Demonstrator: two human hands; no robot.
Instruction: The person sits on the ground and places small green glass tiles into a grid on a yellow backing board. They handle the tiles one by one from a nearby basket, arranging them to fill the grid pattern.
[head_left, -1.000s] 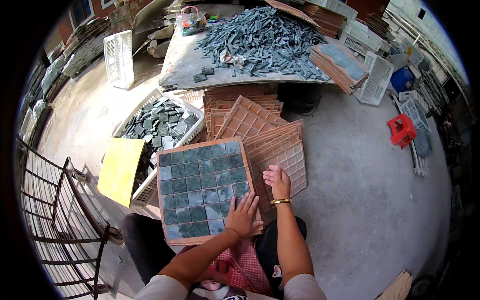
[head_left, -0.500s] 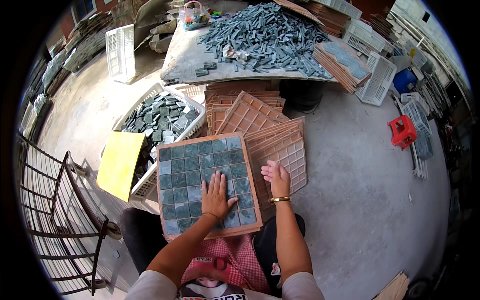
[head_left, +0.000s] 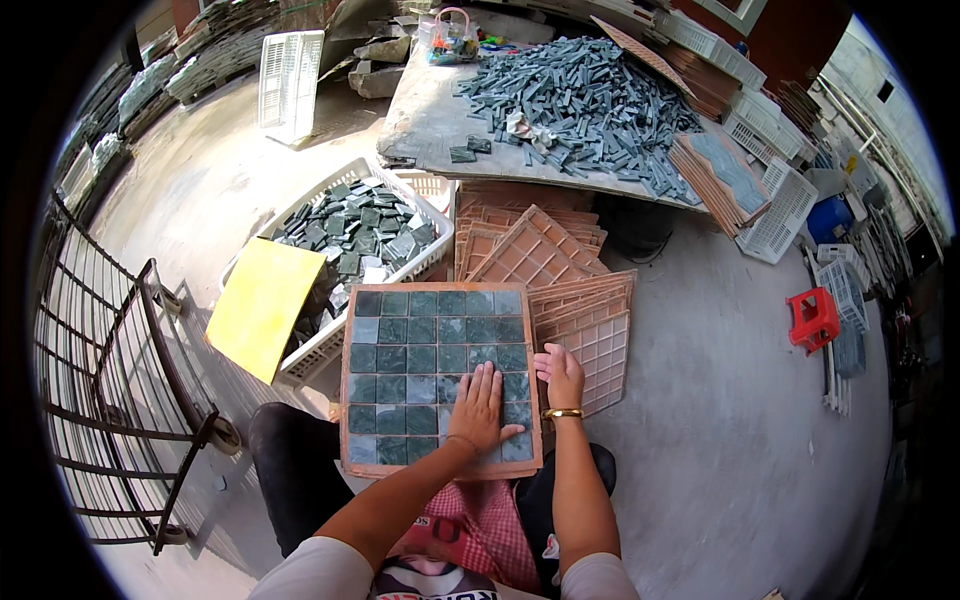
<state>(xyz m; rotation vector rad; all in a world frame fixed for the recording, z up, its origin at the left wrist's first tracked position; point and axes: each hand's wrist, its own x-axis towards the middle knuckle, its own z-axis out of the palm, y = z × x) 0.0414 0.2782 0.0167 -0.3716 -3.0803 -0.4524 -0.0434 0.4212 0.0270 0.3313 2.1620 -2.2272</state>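
Resting palm-down in the head view, the left hand [head_left: 480, 410] lay on the near right part of a square grid of mottled green-and-grey stone tiles [head_left: 421, 330], fingers straight and pointing far, thumb spread right; it gripped nothing. The grid filled a shallow, square, reddish-brown tray [head_left: 347, 400] over the person's lap (what bore it underneath was hidden). Being about square, the tray showed no clear long axis; its sides ran nearly left-right and near-far, most of it lying left of and beyond the left hand. That hand was the nearer, on the tiles themselves, while the right hand [head_left: 562, 374] was at the right rim, fingers loosely bent, nothing seen in its grasp; whether it touched the rim could not be told. Beyond and right of it lay fanned reddish-brown gridded trays [head_left: 598, 362]. Far left of the tiled tray stood a white plastic basket [head_left: 312, 358] of loose dark green tiles, a flat yellow rectangular sheet [head_left: 262, 305] over its near left part.
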